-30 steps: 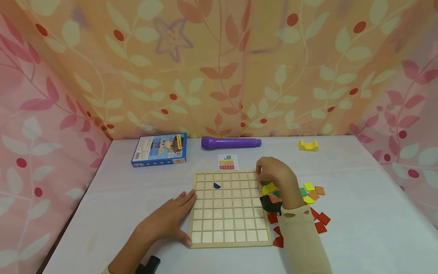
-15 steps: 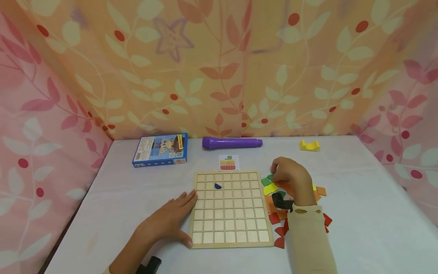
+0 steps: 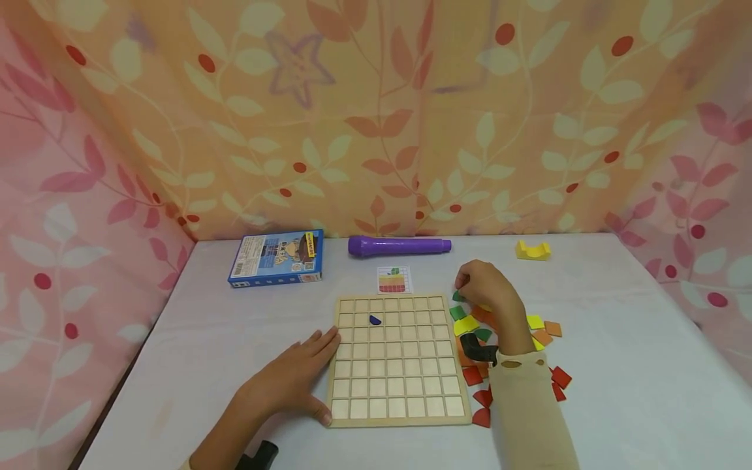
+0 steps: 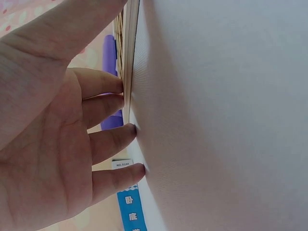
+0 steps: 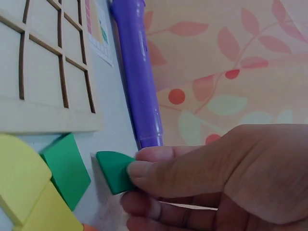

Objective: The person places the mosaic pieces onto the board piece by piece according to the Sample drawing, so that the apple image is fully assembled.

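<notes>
My right hand (image 3: 486, 287) pinches a green quarter-round tile (image 5: 115, 172) between thumb and fingers, beside the far right corner of a wooden grid board (image 3: 395, 421). A green square tile (image 5: 67, 171) and yellow tiles (image 5: 21, 173) lie close by in the right wrist view. My left hand (image 3: 294, 372) lies along the board's left side with fingers fairly straight; its fingertips (image 4: 115, 86) touch the board's edge. One dark blue piece (image 3: 375, 320) sits in a cell of the second row. Part of the tile pile is hidden under my right wrist.
Behind the board lies a picture card (image 3: 393, 279) with a coloured grid pattern. Farther back are a blue box (image 3: 276, 258), a purple toy microphone (image 3: 399, 246) and a yellow stand (image 3: 532, 250). Red tiles (image 3: 482, 418) lie along the board's right side.
My right hand moved right from the board's corner over the tiles, then slightly back left and away, and now has a green tile in its fingers. The left hand stayed put.
</notes>
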The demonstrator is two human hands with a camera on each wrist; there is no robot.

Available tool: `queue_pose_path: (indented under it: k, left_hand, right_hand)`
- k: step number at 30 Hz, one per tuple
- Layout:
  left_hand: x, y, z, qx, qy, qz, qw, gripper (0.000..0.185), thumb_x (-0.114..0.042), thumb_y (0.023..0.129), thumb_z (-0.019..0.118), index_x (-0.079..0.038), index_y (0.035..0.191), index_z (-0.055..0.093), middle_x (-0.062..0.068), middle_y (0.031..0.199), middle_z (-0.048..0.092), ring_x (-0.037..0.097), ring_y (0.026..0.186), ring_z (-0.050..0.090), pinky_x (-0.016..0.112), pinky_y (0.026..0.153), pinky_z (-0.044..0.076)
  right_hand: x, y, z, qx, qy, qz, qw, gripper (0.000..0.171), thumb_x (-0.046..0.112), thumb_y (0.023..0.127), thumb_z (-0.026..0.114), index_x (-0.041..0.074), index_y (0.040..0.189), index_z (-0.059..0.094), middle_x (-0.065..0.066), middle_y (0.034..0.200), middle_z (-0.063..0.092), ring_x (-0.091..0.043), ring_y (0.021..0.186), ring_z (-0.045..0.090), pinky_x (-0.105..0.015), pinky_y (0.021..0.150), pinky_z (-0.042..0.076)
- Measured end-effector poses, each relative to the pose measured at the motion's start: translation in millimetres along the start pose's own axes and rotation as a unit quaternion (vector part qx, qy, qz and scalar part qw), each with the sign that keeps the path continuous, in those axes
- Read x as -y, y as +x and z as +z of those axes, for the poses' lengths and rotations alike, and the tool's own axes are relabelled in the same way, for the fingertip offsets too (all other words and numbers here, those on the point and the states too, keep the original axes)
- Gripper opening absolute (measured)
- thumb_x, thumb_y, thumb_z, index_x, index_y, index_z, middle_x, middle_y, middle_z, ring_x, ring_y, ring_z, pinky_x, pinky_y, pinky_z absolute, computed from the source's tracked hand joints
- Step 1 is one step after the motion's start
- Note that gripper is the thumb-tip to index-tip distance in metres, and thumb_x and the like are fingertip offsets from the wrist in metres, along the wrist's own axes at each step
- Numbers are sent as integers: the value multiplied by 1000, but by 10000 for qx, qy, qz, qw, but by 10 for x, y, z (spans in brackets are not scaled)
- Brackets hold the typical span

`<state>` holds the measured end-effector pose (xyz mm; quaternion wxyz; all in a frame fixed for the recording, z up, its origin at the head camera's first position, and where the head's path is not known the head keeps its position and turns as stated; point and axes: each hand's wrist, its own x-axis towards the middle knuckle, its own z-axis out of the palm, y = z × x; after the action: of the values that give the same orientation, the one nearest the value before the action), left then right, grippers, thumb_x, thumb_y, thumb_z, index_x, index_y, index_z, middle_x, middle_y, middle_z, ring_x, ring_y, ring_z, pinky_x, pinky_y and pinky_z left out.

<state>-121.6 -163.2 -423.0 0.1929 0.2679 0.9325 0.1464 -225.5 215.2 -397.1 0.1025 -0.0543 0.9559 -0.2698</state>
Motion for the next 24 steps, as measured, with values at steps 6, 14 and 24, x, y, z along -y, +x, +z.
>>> queue_pose_path:
  k: [6,14,24]
  left_hand:
    - [2,4,-4,-11,-10,-74,10000,136,-63,51,88,-6,158,28,8,165,19,34,151,16,56,117,23]
    - [-8,-2,-1,-72,-44,18,10000,135,-63,51,88,-6,158,28,9,165,20,35,150,18,58,116,23]
    - [3,-6,-5,-39,-35,41,10000,135,-66,52,86,-6,158,28,9,165,19,35,150,17,59,116,24]
  right_hand:
    - [128,48,66,-317,357,-325,9983,11,-5,88,62,0,87,72,-9,85,65,-28,80,55,-40,73,51]
    - [510,92,295,-372,519,-1019,9927,15,-4,90,63,2,89,75,-7,88,70,-23,81,60,-38,74,51]
    - [860,135,689,-466,79,-1778,9829,19,-9,88,63,4,85,76,-2,84,69,-21,85,64,-39,83,54]
